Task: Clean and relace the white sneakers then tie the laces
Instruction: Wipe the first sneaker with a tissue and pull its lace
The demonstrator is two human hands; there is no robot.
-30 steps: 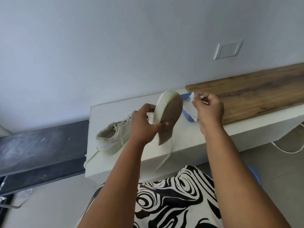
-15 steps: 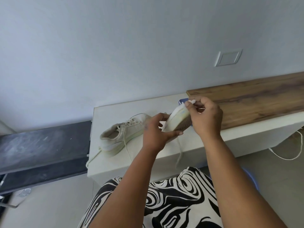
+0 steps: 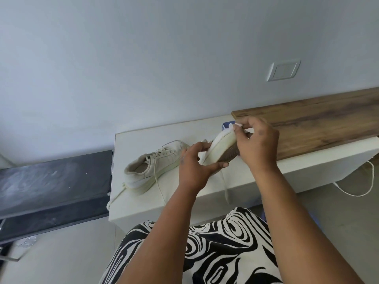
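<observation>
A white sneaker (image 3: 220, 149) is gripped sideways above the white counter (image 3: 143, 201) by the left hand (image 3: 193, 167), its ribbed brown tread and smooth cream rim turned up. A crumpled white wipe (image 3: 232, 128) is pinched against the toe edge by the right hand (image 3: 257, 146). The second sneaker (image 3: 152, 167) is left resting flat, soft laces (image 3: 159, 181) trailing loose.

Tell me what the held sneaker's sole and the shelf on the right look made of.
Held sneaker: sole edge looks like cream matte rubber, its underside brown and textured, likely gum rubber. Shelf: brown streaky grain suggests wood or wood-look laminate with a smooth, low-sheen finish; which one is unclear.
</observation>
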